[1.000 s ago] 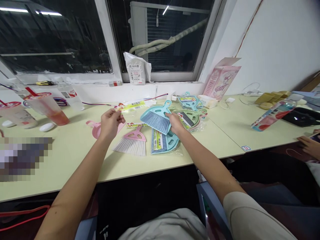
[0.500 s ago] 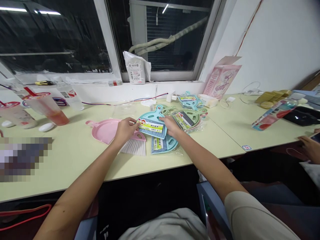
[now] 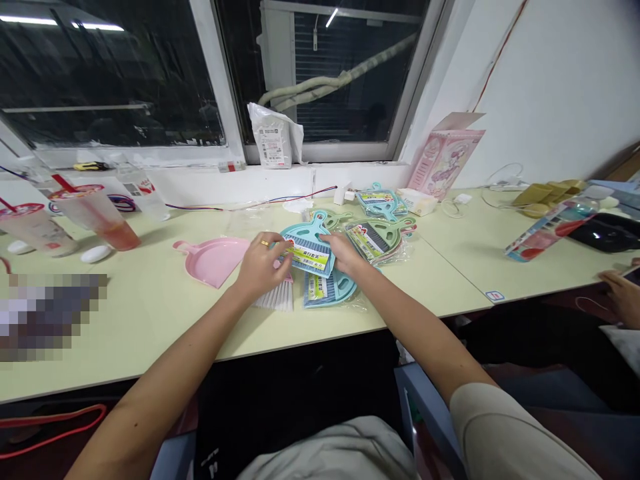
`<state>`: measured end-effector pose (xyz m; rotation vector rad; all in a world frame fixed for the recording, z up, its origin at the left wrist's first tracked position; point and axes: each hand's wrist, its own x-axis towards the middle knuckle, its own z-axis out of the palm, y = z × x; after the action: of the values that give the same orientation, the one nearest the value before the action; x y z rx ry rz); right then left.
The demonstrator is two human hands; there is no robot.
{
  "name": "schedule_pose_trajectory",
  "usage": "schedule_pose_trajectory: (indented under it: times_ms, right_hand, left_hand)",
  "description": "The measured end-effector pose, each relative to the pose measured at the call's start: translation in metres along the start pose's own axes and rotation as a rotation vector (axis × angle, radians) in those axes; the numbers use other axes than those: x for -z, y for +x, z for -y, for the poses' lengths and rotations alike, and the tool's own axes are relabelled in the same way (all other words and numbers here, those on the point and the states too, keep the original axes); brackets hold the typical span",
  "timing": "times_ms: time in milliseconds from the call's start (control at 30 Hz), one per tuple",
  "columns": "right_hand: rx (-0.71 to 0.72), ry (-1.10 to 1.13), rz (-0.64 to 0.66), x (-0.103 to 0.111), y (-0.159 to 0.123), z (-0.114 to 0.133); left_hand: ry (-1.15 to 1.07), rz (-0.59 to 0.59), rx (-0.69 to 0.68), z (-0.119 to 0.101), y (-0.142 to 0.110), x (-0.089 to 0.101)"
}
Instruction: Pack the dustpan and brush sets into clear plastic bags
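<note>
A blue dustpan-and-brush set [image 3: 309, 252] with a yellow-green label is held slightly tilted above the table. My right hand [image 3: 344, 255] grips its right edge, thumb on top. At its left edge, the curled fingers of my left hand [image 3: 264, 265] pinch near the label's end; the exact contact is partly hidden. Below my left hand lie a pink dustpan [image 3: 213, 261] and a brush with white bristles [image 3: 277, 295], its pink head mostly covered. Another packaged blue set [image 3: 325, 290] lies just under the held one.
Packaged green sets [image 3: 373, 240] and a further blue set [image 3: 381, 202] lie behind my right hand. Drink cups [image 3: 97, 217] stand at the left. Rightward are a pink box [image 3: 445, 163], a bottle [image 3: 550, 230] and another person's hand [image 3: 623, 297].
My left hand has shifted a little right, its fingers turning over the set's left edge and covering more of the label and pink brush. My right hand keeps its hold.
</note>
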<state>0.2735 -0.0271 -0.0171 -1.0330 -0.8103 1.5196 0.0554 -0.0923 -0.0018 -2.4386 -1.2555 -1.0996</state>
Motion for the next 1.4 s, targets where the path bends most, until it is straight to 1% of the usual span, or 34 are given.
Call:
schedule_pose_trajectory:
  times_ms: [33,67,100,167,267,500,833,1000,1100,1167,1200,1233,1300,1333,1400]
  right_hand:
    - [0.003,0.012,0.0,0.0,0.0,0.0]
    - [0.004,0.024,0.0,0.001,0.0,0.0]
    - [0.002,0.035,0.001,0.001,0.0,0.0]
    - [-0.005,0.049,0.007,0.001,0.0,0.001]
    - [0.006,0.051,-0.002,0.001,0.0,0.002]
    - [-0.008,0.03,-0.004,-0.001,-0.003,0.003]
    - [-0.024,0.036,-0.013,0.0,-0.002,0.003]
    - [-0.096,0.057,0.012,0.001,-0.001,0.003]
    - [-0.122,0.08,0.016,-0.001,-0.005,0.007]
    - [-0.131,0.099,0.003,-0.003,-0.008,0.01]
    - [-0.138,0.111,-0.006,-0.003,-0.008,0.011]
    - [-0.146,0.121,-0.017,-0.002,-0.008,0.013]
    - [-0.161,0.13,-0.033,0.0,-0.007,0.015]
    - [-0.164,0.129,-0.038,0.001,-0.006,0.015]
    - [-0.164,0.118,-0.042,0.004,-0.003,0.016]
  left_hand:
    - [-0.033,0.059,-0.109,-0.001,-0.001,-0.001]
    - [-0.052,0.119,-0.188,-0.003,-0.003,-0.003]
    - [-0.056,0.168,-0.237,-0.004,-0.004,-0.004]
    - [-0.039,0.227,-0.266,-0.005,-0.005,-0.006]
    - [-0.024,0.268,-0.256,-0.004,-0.006,-0.008]
    - [-0.016,0.305,-0.259,-0.004,-0.005,-0.008]
    - [-0.005,0.284,-0.27,-0.005,-0.004,-0.007]
    - [-0.04,0.281,-0.262,-0.006,-0.006,-0.006]
    - [-0.066,0.255,-0.258,-0.004,-0.005,-0.003]
    - [-0.075,0.188,-0.216,0.008,0.0,0.002]
    - [-0.072,0.134,-0.169,0.02,0.005,0.006]
    - [-0.067,0.056,-0.098,0.035,0.01,0.009]
    - [-0.033,-0.09,0.116,0.074,0.025,0.017]
    - [-0.005,-0.119,0.234,0.096,0.033,0.02]
    - [0.038,-0.075,0.486,0.141,0.048,0.026]
